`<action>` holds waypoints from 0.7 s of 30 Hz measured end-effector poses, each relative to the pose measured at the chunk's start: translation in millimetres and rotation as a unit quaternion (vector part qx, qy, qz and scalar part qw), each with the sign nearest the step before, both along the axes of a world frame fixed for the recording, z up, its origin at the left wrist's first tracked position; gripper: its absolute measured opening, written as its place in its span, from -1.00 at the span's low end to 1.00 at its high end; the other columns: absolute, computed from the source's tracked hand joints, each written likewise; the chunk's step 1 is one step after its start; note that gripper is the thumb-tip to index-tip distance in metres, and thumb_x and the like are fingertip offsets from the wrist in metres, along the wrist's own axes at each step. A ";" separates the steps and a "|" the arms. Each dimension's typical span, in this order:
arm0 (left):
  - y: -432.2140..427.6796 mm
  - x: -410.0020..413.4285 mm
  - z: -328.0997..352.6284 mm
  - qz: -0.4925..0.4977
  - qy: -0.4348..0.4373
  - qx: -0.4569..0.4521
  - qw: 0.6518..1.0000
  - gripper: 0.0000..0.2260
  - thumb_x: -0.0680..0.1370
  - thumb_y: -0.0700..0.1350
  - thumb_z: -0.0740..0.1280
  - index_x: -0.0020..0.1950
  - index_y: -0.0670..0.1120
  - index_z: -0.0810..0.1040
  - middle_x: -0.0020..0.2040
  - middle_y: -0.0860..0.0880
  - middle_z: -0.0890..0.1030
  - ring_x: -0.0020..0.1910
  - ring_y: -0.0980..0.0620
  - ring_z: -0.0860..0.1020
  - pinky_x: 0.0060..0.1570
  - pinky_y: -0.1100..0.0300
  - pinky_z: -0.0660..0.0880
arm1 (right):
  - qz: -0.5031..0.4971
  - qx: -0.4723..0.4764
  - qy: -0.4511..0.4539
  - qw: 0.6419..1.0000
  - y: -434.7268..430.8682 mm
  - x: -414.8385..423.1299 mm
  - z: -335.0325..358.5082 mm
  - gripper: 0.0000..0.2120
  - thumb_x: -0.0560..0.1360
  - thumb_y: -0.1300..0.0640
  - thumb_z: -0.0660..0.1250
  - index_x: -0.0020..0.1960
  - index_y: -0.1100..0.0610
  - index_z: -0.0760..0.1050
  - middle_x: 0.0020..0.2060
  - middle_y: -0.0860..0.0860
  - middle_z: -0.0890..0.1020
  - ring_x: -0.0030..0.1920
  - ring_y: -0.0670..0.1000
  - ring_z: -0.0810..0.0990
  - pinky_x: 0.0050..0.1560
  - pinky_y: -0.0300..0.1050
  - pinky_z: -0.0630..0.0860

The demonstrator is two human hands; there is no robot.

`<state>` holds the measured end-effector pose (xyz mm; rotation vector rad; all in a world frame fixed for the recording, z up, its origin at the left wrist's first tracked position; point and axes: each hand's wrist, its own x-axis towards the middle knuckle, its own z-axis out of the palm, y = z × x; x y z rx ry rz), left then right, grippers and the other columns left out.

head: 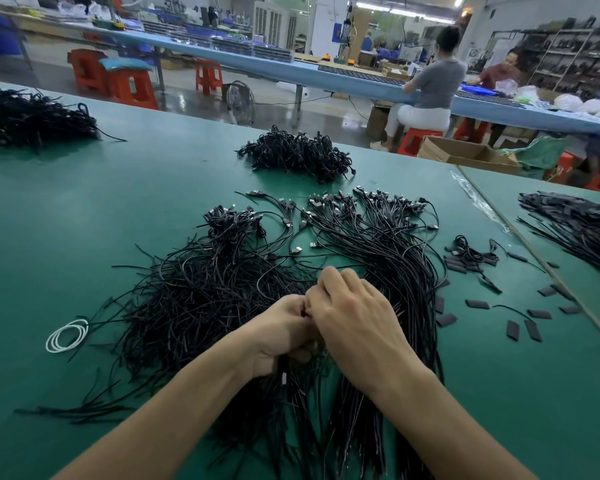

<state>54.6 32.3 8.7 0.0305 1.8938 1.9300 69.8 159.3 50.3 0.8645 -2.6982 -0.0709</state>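
Head view: left hand curls tight round a thin black rubbery cable above the tangled black cable heap. Right hand closes against it, pinch hidden. Advise steadying the cable end and feeding squarely. Flat matte black sleeve pieces lie rightward on the smooth green table mat.
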 end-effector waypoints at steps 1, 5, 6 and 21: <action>-0.3 0.4 1.0 0.002 0.009 0.045 0.999 -0.83 0.55 -0.43 0.24 0.03 -0.22 0.52 -0.38 -0.01 0.47 -0.46 0.11 0.38 -0.51 0.27 0.29 | -0.008 -0.022 -0.001 1.000 2.9 -3.4 -2.7 -0.82 0.41 0.25 0.47 -0.04 0.12 0.53 -0.05 0.02 0.51 -0.06 0.04 0.51 -0.05 -0.09 0.55; 5.0 1.6 4.5 0.032 0.007 0.239 0.970 -0.80 0.51 -0.39 0.25 0.07 -0.18 0.50 -0.24 -0.07 0.50 -0.33 0.06 0.43 -0.38 0.24 0.36 | -0.059 -0.246 -0.046 0.966 13.4 -14.3 -10.1 -0.87 0.62 0.08 0.26 0.03 0.10 0.55 -0.01 -0.09 0.45 -0.03 -0.09 0.48 -0.07 -0.22 0.45; 6.5 1.6 5.1 0.047 0.000 0.274 0.961 -0.85 0.56 -0.33 0.25 0.09 -0.17 0.51 -0.20 -0.09 0.52 -0.29 0.04 0.45 -0.33 0.20 0.40 | -0.068 -0.307 -0.061 0.947 14.3 -16.0 -11.1 -0.89 0.62 0.09 0.27 0.01 0.09 0.55 -0.02 -0.12 0.45 -0.06 -0.14 0.49 -0.08 -0.27 0.46; -2.1 0.3 2.4 0.113 0.206 0.029 0.971 -0.89 0.62 -0.19 0.35 0.12 -0.05 0.53 -0.19 -0.14 0.71 -0.20 -0.12 0.70 -0.19 0.12 0.62 | -0.060 -0.541 -0.203 0.814 14.5 -21.1 -13.2 -0.81 0.61 0.17 0.31 -0.12 -0.09 0.51 -0.06 -0.06 0.57 -0.09 -0.24 0.55 -0.09 -0.42 0.47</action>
